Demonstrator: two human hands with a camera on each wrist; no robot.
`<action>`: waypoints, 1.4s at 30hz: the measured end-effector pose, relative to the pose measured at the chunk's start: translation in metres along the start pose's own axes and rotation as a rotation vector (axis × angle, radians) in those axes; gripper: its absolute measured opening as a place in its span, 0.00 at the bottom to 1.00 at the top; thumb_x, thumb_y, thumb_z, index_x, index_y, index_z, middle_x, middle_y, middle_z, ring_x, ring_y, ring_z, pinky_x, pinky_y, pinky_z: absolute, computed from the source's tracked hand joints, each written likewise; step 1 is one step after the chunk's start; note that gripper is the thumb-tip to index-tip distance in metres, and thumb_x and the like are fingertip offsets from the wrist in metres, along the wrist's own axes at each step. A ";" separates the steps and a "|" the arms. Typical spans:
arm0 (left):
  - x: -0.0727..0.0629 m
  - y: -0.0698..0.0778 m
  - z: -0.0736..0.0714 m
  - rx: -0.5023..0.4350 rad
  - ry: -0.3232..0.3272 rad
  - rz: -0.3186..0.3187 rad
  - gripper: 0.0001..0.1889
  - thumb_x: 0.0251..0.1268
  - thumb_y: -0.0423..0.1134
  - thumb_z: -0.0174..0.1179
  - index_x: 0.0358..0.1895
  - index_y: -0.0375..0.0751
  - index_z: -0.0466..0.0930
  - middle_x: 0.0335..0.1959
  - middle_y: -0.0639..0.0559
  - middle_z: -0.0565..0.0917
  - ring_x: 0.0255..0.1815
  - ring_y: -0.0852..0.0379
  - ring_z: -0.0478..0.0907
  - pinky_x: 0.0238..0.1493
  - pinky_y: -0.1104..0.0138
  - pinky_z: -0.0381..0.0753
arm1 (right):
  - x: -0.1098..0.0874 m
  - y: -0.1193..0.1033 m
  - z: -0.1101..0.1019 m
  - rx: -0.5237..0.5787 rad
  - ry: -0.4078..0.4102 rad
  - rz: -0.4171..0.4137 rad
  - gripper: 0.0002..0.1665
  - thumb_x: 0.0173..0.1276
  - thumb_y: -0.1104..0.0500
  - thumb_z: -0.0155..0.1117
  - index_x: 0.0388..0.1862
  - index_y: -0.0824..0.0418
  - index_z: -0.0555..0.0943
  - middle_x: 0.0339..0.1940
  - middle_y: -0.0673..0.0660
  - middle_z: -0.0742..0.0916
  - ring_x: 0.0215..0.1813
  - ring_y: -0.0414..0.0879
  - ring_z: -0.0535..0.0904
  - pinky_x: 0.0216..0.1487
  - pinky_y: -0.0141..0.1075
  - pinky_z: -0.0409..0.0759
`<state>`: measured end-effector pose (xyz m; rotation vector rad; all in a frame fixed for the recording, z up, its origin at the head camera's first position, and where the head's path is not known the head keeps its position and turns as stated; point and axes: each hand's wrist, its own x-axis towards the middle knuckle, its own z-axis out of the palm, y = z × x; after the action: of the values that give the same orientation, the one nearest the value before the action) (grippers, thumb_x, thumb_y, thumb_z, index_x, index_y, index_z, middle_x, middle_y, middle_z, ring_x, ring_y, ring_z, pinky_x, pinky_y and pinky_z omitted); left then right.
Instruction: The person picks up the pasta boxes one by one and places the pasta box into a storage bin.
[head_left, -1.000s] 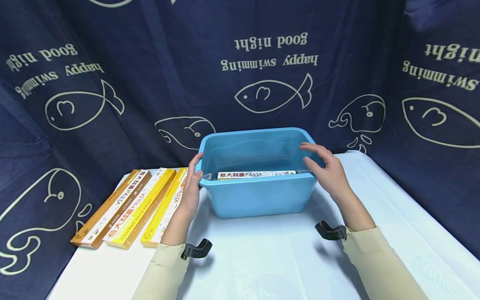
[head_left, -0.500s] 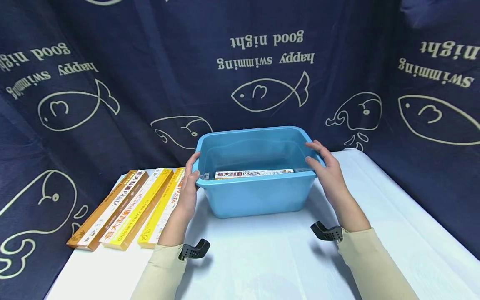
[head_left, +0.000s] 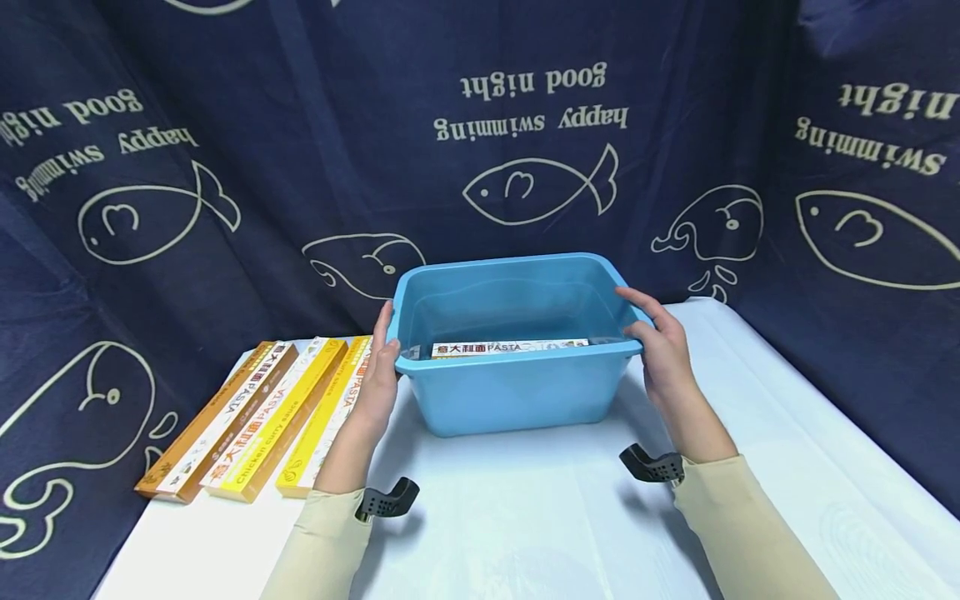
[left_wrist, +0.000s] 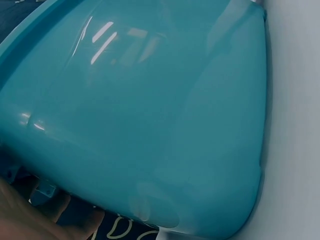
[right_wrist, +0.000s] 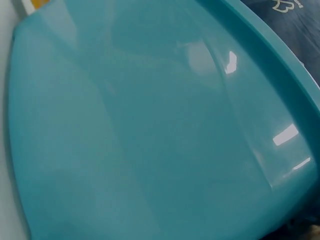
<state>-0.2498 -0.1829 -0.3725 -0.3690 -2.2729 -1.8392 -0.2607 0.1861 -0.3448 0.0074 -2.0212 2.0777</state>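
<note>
Here, a glossy, round-cornered blue tub (head_left: 521, 396) has its flared rim (head_left: 517, 357) pinched at opposite ends by both hands (head_left: 377, 367) (head_left: 663, 346).

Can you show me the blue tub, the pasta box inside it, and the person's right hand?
Blue tub (head_left: 517, 396): head view, on its front wall.
Pasta box (head_left: 511, 347): head view, on its white printed side.
Right hand (head_left: 666, 352): head view, near the base of the thumb.
</note>
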 end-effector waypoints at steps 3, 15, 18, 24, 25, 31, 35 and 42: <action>0.000 0.001 0.001 0.017 -0.006 -0.005 0.32 0.77 0.60 0.28 0.80 0.71 0.35 0.83 0.67 0.41 0.85 0.52 0.39 0.77 0.35 0.49 | -0.001 0.000 0.000 0.027 0.029 -0.002 0.39 0.62 0.72 0.44 0.71 0.51 0.74 0.82 0.52 0.63 0.83 0.53 0.50 0.78 0.56 0.52; -0.002 0.006 0.000 0.033 0.012 -0.084 0.29 0.76 0.61 0.32 0.78 0.77 0.41 0.82 0.67 0.47 0.84 0.51 0.46 0.76 0.36 0.53 | 0.001 0.014 -0.008 -0.055 -0.090 -0.099 0.33 0.71 0.66 0.42 0.74 0.53 0.69 0.83 0.55 0.58 0.84 0.58 0.47 0.79 0.66 0.44; -0.003 0.007 0.000 0.023 0.035 -0.104 0.29 0.77 0.56 0.33 0.78 0.75 0.44 0.82 0.65 0.49 0.84 0.51 0.46 0.77 0.37 0.52 | 0.000 0.020 -0.012 -0.089 -0.146 -0.126 0.31 0.73 0.62 0.41 0.75 0.54 0.66 0.83 0.55 0.57 0.84 0.59 0.46 0.77 0.69 0.42; -0.002 0.009 0.003 0.005 0.052 -0.120 0.29 0.76 0.52 0.33 0.77 0.76 0.48 0.81 0.67 0.51 0.83 0.53 0.46 0.78 0.38 0.49 | 0.002 0.024 -0.018 -0.098 -0.200 -0.132 0.32 0.73 0.57 0.41 0.76 0.49 0.61 0.84 0.54 0.53 0.84 0.61 0.45 0.76 0.71 0.42; -0.002 0.010 0.003 0.010 0.050 -0.123 0.28 0.76 0.52 0.33 0.77 0.76 0.47 0.81 0.67 0.51 0.83 0.53 0.46 0.78 0.38 0.49 | 0.003 0.024 -0.018 -0.098 -0.206 -0.133 0.33 0.72 0.57 0.42 0.77 0.48 0.61 0.84 0.54 0.52 0.84 0.62 0.45 0.76 0.71 0.42; -0.006 0.015 -0.002 0.075 0.030 -0.143 0.28 0.78 0.56 0.34 0.79 0.73 0.46 0.82 0.63 0.49 0.83 0.50 0.47 0.78 0.38 0.52 | 0.005 0.027 -0.018 -0.079 -0.214 -0.125 0.34 0.70 0.54 0.42 0.76 0.45 0.60 0.84 0.54 0.51 0.83 0.62 0.44 0.75 0.72 0.40; -0.014 0.017 -0.009 0.126 0.021 -0.122 0.30 0.80 0.58 0.31 0.81 0.64 0.44 0.83 0.56 0.50 0.83 0.47 0.49 0.77 0.39 0.55 | 0.004 0.029 -0.016 -0.088 -0.213 -0.109 0.34 0.70 0.53 0.42 0.76 0.44 0.60 0.84 0.53 0.51 0.84 0.62 0.44 0.75 0.73 0.40; -0.026 0.017 -0.023 0.235 0.050 -0.126 0.31 0.81 0.54 0.37 0.81 0.53 0.45 0.83 0.50 0.52 0.82 0.43 0.53 0.78 0.44 0.59 | 0.005 0.028 -0.018 -0.101 -0.191 -0.110 0.33 0.70 0.52 0.42 0.76 0.45 0.60 0.84 0.52 0.52 0.83 0.61 0.45 0.75 0.73 0.40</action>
<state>-0.2197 -0.2042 -0.3604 -0.1434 -2.4922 -1.5896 -0.2676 0.2038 -0.3723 0.3041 -2.1787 1.9721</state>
